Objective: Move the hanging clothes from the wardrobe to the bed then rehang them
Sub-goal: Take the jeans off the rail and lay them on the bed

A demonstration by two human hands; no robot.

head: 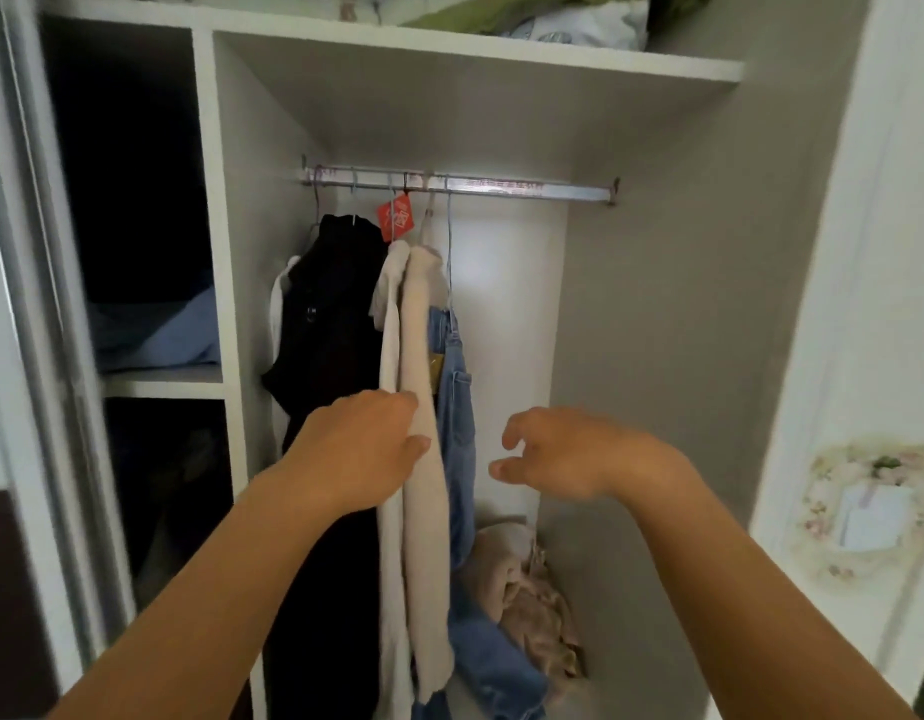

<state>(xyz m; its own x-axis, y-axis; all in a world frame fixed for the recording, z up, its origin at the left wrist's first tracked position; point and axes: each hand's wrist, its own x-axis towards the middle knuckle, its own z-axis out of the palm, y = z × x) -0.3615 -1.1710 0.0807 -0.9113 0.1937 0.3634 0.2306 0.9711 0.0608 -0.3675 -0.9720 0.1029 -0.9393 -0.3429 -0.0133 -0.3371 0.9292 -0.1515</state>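
In the wardrobe (657, 304) we see a shiny metal rail (501, 185) at twelve o'clock, bearing a black top (330, 304), soft cream knits (418, 356) and denim jeans (457, 397). Our left hand (356, 449) curls against the cream knits at nine o'clock. Our right hand (558, 452) hovers at three o'clock, fingers loosely curled, holding nothing. Crumpled beige cloth (522, 589) lies on the floor.

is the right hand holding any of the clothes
No, the right hand hangs in open air beside the jeans, fingers loosely curled, touching nothing.
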